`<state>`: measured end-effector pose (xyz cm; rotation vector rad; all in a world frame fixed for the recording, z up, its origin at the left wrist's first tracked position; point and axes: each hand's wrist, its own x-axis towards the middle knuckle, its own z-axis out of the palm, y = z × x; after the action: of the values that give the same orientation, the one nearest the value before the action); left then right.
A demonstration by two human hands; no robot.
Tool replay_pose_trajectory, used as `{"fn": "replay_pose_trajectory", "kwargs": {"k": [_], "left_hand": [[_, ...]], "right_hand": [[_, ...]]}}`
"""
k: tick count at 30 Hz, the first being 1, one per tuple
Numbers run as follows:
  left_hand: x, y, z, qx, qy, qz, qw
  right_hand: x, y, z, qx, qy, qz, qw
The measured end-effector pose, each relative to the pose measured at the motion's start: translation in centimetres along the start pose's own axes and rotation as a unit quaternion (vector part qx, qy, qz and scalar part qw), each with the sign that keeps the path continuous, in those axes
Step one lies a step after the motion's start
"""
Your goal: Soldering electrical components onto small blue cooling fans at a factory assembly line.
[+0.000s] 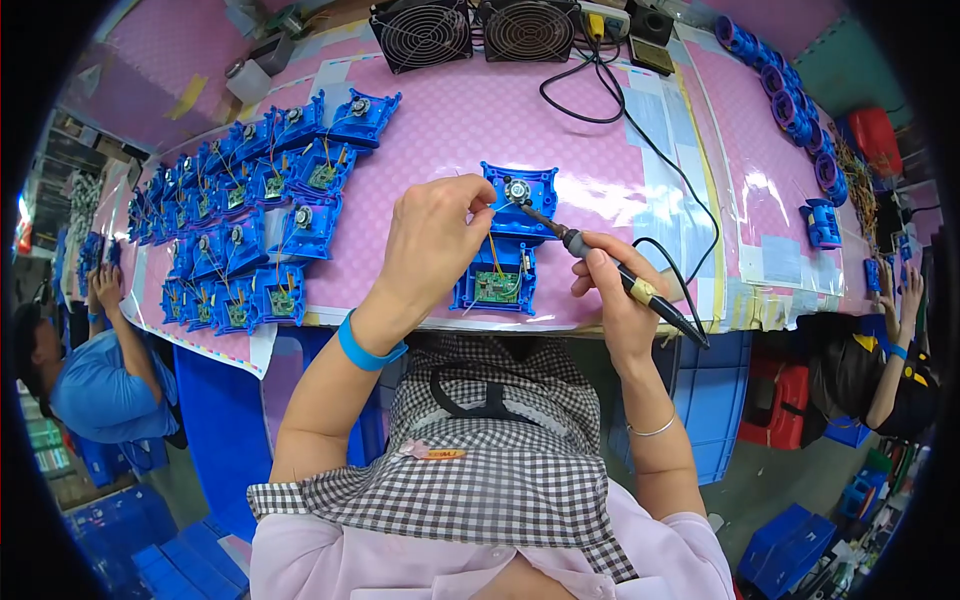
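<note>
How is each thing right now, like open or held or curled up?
Left hand: thumb and finger pinched; anything between them is too small to tell.
Right hand: closed around the soldering iron.
Soldering iron: held, tip pointing at the round metal part.
Round metal part: sitting in an open blue shell.
Green circuit board: lying in another open shell.
Black cable: loosely looped.
Two fans: standing; spinning, can't tell.

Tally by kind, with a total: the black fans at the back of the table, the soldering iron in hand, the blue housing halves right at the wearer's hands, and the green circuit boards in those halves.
Black fans: 2
Soldering iron: 1
Blue housing halves: 2
Green circuit board: 1
Total: 6
</note>
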<state>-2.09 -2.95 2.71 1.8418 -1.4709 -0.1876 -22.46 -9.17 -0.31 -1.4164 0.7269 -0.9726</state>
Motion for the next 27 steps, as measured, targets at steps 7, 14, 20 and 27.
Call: {"fn": "replay_pose_trajectory", "kwargs": {"k": [7,14,20,27], "left_hand": [[0.1,-0.2,0.0,0.012,-0.005,0.008,1.000],[0.2,-0.2,0.3,0.011,-0.006,0.003,1.000],[0.4,0.0,0.6,0.006,-0.003,0.020,1.000],[-0.2,0.7,0.7,0.036,-0.006,0.065,0.997]], "right_hand": [[0.0,-0.2,0.0,-0.013,0.000,-0.003,1.000],[0.0,-0.3,0.1,-0.044,0.005,-0.006,0.999],[-0.2,0.2,-0.4,-0.120,0.005,-0.078,0.990],[0.8,-2.1,-1.7,-0.074,0.046,-0.039,0.995]]}}
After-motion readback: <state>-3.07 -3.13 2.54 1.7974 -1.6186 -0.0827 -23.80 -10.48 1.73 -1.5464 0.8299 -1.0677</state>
